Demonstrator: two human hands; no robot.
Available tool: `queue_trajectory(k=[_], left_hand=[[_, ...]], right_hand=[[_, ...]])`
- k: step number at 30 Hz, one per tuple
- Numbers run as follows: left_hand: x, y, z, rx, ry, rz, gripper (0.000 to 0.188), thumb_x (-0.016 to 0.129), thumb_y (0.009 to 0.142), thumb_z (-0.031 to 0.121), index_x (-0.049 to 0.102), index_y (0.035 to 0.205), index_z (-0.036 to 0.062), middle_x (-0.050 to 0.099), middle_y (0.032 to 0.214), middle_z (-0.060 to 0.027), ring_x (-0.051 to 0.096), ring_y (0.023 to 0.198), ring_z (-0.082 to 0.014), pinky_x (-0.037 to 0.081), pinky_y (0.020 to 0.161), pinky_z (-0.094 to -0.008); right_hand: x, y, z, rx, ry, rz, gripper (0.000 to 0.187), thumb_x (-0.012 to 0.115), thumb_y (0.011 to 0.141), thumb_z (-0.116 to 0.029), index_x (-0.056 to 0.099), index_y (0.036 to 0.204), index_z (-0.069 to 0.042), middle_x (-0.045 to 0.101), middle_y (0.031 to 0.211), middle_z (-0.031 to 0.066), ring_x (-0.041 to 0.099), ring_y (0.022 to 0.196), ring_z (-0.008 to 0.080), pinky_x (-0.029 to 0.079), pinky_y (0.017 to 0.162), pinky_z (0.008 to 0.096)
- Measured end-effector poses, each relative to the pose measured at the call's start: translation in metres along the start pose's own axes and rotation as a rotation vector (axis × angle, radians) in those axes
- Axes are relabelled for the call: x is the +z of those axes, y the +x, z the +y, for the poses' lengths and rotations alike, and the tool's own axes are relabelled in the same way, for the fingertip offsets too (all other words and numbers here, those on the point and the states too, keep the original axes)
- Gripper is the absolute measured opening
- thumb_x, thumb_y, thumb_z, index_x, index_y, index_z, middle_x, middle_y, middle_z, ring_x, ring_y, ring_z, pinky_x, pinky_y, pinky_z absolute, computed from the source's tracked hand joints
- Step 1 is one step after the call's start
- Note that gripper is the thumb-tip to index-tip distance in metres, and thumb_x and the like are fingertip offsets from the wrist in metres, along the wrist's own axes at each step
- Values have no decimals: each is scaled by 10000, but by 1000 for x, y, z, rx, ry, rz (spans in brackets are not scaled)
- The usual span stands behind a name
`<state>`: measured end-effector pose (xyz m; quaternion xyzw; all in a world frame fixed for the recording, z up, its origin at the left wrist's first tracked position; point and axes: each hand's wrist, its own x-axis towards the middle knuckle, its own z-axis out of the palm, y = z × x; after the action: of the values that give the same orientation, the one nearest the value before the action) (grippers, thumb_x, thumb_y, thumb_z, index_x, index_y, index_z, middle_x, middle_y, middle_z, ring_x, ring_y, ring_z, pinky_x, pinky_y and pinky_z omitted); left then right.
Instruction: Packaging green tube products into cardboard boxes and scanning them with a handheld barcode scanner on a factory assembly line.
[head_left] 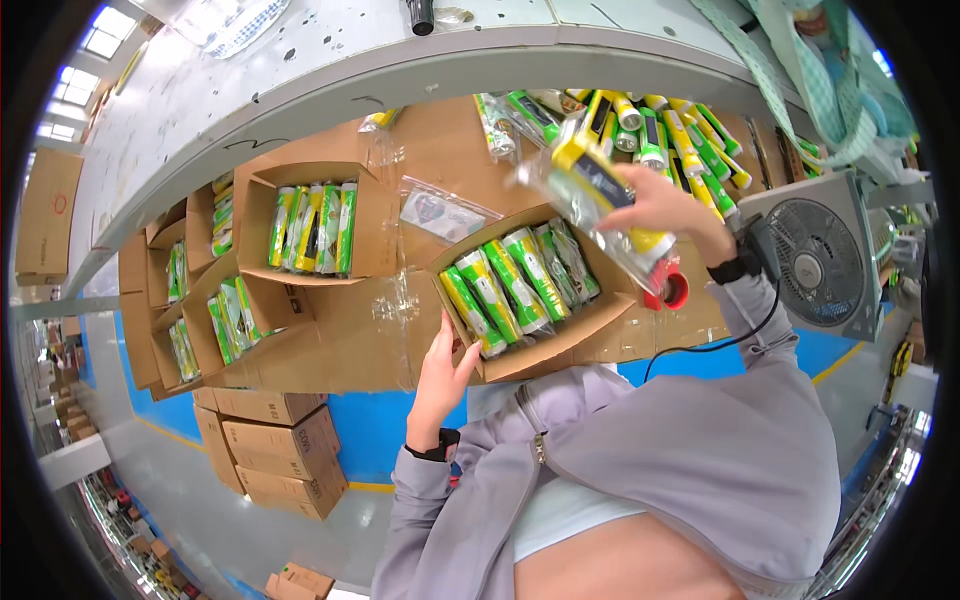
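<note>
My right hand (668, 208) is raised over the right end of an open cardboard box (575, 347), closed around a yellow and black flashlight (588, 168) in a clear plastic bag. Motion blurs the bag's far end. Inside the box, several bagged green and yellow flashlights (512, 283) lie side by side in a tilted row. My left hand (436, 382) grips the box's near left corner, fingers along the outside and thumb at the edge. Beyond my right hand, a loose pile of green and yellow flashlights (683, 143) covers the table's far right.
Left of my box stands another open box (376, 247) of flashlights, with smaller filled boxes (283, 338) further left. A clear bag (445, 213) lies between. A red tape roll (675, 290) and a fan (815, 262) are at right. A grey shelf edge (480, 62) crosses above.
</note>
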<state>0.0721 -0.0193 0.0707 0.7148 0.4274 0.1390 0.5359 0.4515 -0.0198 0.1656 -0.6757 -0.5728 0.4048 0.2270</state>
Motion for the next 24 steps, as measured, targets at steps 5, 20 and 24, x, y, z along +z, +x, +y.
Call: queue_trajectory(k=[5, 20, 24], left_hand=[[-4, 2, -1, 44, 0, -54, 717, 574, 890, 125, 133, 1423, -63, 535, 1150, -228, 577, 1028, -273, 454, 909, -348], [-9, -3, -20, 97, -51, -27, 740, 617, 867, 155, 173, 1409, -84, 532, 1173, -232, 587, 1012, -271, 477, 861, -328], [-11, 2, -16, 94, -50, -41, 745, 631, 859, 163, 190, 1406, -83, 523, 1192, -239, 575, 1042, -286, 460, 890, -336]], right_hand=[[85, -15, 9, 186, -525, 0, 524, 657, 791, -368, 438, 991, 63, 613, 835, 240, 622, 798, 378, 497, 705, 432], [156, -2, 50, 360, -398, -21, 375, 521, 879, -276, 595, 862, 91, 606, 828, 313, 608, 793, 442, 503, 727, 484], [158, 11, 39, 413, -402, 42, 337, 619, 819, -247, 615, 814, 90, 614, 814, 298, 614, 806, 429, 510, 730, 464]])
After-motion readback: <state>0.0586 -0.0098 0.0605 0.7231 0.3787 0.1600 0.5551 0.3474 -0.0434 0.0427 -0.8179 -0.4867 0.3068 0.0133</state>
